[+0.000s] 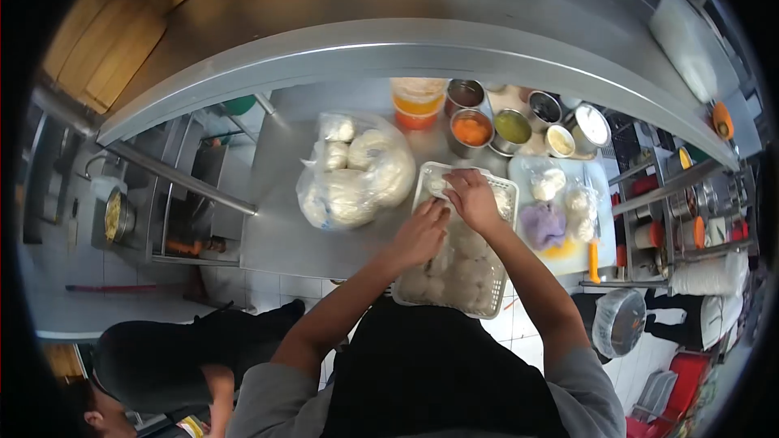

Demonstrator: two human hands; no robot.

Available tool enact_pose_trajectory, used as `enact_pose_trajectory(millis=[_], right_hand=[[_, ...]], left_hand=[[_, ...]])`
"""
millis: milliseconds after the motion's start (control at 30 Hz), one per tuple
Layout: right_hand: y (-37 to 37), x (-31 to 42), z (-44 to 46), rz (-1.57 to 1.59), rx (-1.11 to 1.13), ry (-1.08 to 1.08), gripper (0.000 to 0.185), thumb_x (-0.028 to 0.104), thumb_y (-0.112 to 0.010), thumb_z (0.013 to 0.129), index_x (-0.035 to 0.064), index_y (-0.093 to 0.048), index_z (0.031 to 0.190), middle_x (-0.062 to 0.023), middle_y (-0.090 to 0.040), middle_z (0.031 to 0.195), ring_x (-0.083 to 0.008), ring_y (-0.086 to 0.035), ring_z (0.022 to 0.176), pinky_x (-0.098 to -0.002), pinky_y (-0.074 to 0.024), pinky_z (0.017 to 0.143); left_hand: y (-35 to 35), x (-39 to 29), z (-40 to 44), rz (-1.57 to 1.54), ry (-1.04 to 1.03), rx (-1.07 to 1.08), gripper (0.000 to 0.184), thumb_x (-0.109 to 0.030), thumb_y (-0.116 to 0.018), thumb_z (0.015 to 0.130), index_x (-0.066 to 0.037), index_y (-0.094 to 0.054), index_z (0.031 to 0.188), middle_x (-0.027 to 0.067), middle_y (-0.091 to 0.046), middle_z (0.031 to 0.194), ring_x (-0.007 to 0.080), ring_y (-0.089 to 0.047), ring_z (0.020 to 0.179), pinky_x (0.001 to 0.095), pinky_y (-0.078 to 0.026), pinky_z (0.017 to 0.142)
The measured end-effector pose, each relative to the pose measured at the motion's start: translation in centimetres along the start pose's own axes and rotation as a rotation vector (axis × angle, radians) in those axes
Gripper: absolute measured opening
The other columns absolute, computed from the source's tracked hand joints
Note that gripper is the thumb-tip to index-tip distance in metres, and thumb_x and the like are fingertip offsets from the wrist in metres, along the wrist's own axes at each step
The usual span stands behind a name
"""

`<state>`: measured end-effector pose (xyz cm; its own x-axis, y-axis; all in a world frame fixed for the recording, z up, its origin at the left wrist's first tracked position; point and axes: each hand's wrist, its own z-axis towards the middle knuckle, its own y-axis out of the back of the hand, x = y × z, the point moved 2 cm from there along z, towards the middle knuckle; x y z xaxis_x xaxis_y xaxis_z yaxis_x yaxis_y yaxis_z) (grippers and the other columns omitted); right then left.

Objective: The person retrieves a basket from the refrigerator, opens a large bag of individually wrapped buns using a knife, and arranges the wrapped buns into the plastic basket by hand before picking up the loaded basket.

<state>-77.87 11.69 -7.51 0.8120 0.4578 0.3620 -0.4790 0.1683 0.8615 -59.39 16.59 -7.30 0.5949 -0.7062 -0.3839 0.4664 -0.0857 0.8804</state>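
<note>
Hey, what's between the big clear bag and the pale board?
In the head view, the white basket lies between the clear bag and pale board, with the left hand and right hand over it.

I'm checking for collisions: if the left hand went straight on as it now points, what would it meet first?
Most likely the right hand, just ahead of the left hand over the white basket, though depth between them is hard to judge.
</note>
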Motion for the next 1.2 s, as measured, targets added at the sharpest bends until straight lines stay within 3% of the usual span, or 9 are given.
enact_pose_trajectory(millis=[133,333,500,600,667,900,1000,1100,1200], right_hand=[[-2.5,0.0,1.1,-0.084,0.108,0.032,0.041,0.022,-0.072,0.092,0.0105,-0.069,0.131,-0.0183,-0.064,0.13,-0.0373,-0.059,0.125,-0.0467,-0.0511,0.105],[-3.8,-0.4,0.8,-0.181,0.141,0.115,0.042,0.014,-0.062,0.093,0.0077,-0.066,0.135,-0.0176,-0.059,0.136,-0.0383,-0.056,0.125,-0.049,-0.0477,0.109],[-1.0,3.2,0.8,-0.183,0.159,-0.091,0.057,0.011,-0.067,0.088,0.0065,-0.059,0.145,-0.0221,-0.048,0.145,-0.0426,-0.049,0.131,-0.0523,-0.0422,0.113],[1.9,5.9,0.3,-0.031,-0.011,-0.204,0.066,0.008,-0.075,0.082,0.0066,-0.057,0.146,-0.0256,-0.042,0.149,-0.0443,-0.045,0.134,-0.0521,-0.0421,0.113],[3.3,6.2,-0.4,0.046,-0.061,-0.248,0.066,0.007,-0.079,0.082,0.0072,-0.058,0.144,-0.0251,-0.038,0.153,-0.0456,-0.046,0.133,-0.052,-0.0434,0.112],[7.5,7.6,0.1,0.541,-0.069,-0.258,0.048,0.017,-0.074,0.096,0.004,-0.06,0.14,-0.0215,-0.054,0.145,-0.0326,-0.066,0.116,-0.0423,-0.0595,0.091],[9.1,10.4,2.9,0.807,-0.056,-0.262,0.05,0.018,-0.077,0.096,0.0042,-0.059,0.141,-0.0157,-0.056,0.147,-0.0278,-0.061,0.127,-0.0377,-0.06,0.094],[11.4,13.4,5.0,0.777,-0.142,-0.186,0.053,0.02,-0.079,0.096,0.0038,-0.059,0.142,-0.014,-0.06,0.139,-0.0229,-0.062,0.124,-0.034,-0.06,0.089],[11.0,12.8,5.4,0.882,0.06,-0.158,0.048,0.022,-0.081,0.095,0.0029,-0.062,0.135,-0.0116,-0.065,0.124,-0.0193,-0.065,0.11,-0.032,-0.0585,0.084]], left_hand=[[0.5,0.5,-0.1,-0.206,-0.034,-0.064,0.038,-0.009,-0.065,0.092,0.005,-0.064,0.127,0.0209,-0.062,0.133,0.039,-0.056,0.129,0.0464,-0.048,0.11],[11.1,13.6,1.4,-0.071,0.418,-0.588,0.032,-0.002,-0.061,0.091,0.003,-0.064,0.123,0.0243,-0.063,0.127,0.0442,-0.06,0.117,0.0534,-0.051,0.099],[11.0,25.9,3.5,0.477,0.489,-0.287,0.043,-0.005,-0.071,0.089,-0.003,-0.067,0.132,0.0183,-0.062,0.132,0.0398,-0.056,0.127,0.049,-0.052,0.101],[10.7,30.4,4.0,0.394,0.62,-0.098,0.042,-0.009,-0.074,0.088,-0.003,-0.07,0.129,0.0216,-0.066,0.129,0.0394,-0.06,0.123,0.0483,-0.053,0.101],[12.4,31.2,3.6,0.256,0.573,-0.199,0.035,-0.008,-0.071,0.092,-0.001,-0.068,0.126,0.021,-0.067,0.123,0.0389,-0.062,0.116,0.0462,-0.051,0.101],[22.8,23.5,1.9,-0.144,0.455,-0.403,0.019,-0.006,-0.062,0.099,0.001,-0.066,0.116,0.0119,-0.073,0.115,0.026,-0.069,0.102,0.0344,-0.049,0.095],[26.4,17.5,2.5,-0.525,0.35,-0.285,0.018,-0.004,-0.063,0.098,0.0,-0.066,0.115,0.0072,-0.07,0.113,0.0165,-0.064,0.104,0.0307,-0.048,0.095],[25.6,10.1,2.9,-0.556,0.293,-0.136,0.018,-0.001,-0.063,0.097,0.0,-0.066,0.115,0.0055,-0.068,0.11,0.0132,-0.061,0.104,0.0271,-0.048,0.093],[21.9,5.1,2.9,-0.589,0.279,0.021,0.03,-0.004,-0.064,0.098,-0.004,-0.063,0.128,0.0086,-0.07,0.119,0.0154,-0.066,0.107,0.0314,-0.052,0.093]])
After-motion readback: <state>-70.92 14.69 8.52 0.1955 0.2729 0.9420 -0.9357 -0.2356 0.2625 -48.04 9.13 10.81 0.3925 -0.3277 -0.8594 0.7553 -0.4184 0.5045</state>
